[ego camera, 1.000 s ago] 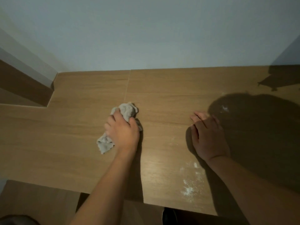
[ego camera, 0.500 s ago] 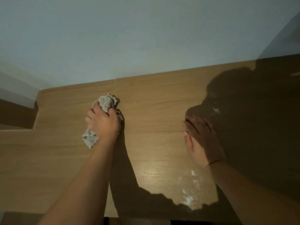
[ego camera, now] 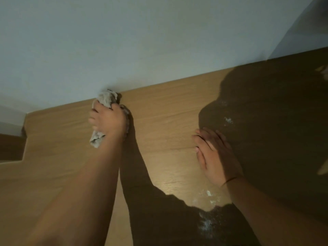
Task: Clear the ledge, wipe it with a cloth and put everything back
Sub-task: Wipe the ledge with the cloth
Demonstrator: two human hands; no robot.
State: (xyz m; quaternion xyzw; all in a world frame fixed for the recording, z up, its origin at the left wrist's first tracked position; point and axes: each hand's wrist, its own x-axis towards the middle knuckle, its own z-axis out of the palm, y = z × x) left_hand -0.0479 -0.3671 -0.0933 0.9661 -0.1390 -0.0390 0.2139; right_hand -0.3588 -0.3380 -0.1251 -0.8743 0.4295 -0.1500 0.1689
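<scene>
You are bunching the grey cloth (ego camera: 106,100) in your left hand (ego camera: 108,119), fingers curled tight around it, so that grip is clenched on the cloth. The cloth is pressing on the far edge of the wooden ledge (ego camera: 168,110), right where it is meeting the pale wall (ego camera: 142,41), with a loose tail hanging out of the near side of your fist. Your right hand (ego camera: 214,155) is lying flat on the ledge to the right, well apart from the cloth, fingers straight and together, grasping nothing; a thin band is sitting at its wrist. White dust patches (ego camera: 206,222) are showing near the ledge's near edge and a smaller fleck (ego camera: 228,120) just beyond your right fingertips, inside the dark shadow (ego camera: 275,130) that is covering the right side.
</scene>
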